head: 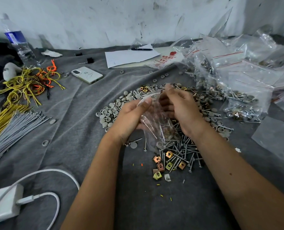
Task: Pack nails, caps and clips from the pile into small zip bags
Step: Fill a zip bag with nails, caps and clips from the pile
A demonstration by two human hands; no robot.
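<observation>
Clear plastic zip bag [156, 125] hangs at frame centre, held up between both hands over the pile. Left hand [131, 117] pinches the bag's top edge w/ thumb and curled fingers; right hand [179, 107] grips the opposite side of the mouth, fingers curled round the film. Bag already holds a few bits at its bottom, incl. something brassy and a grey cap; exact count can't be told thru the crinkled plastic. Under the hands, centre to centre-right: grey caps [111, 112] spread left of the hands, nails [181, 151] heaped just below the bag, brass-coloured clips [164, 163] scattered at the pile's lower edge. Filled zip bags [240, 100] w/ red seal lines stacked at right, more empty-looking ones behind them toward upper right. All on a grey cloth [81, 113]. Upper left: water bottle [20, 44]; below it a tangle of yellow and orange wires [30, 83], then grey ties [13, 130] fanned at the left edge. White phone [87, 75] lies face down left of centre, paper sheet [131, 57] w/ a pen [141, 49] on it at top centre. Lower left corner: white charger [3, 203] w/ its cable [55, 185] looping.
</observation>
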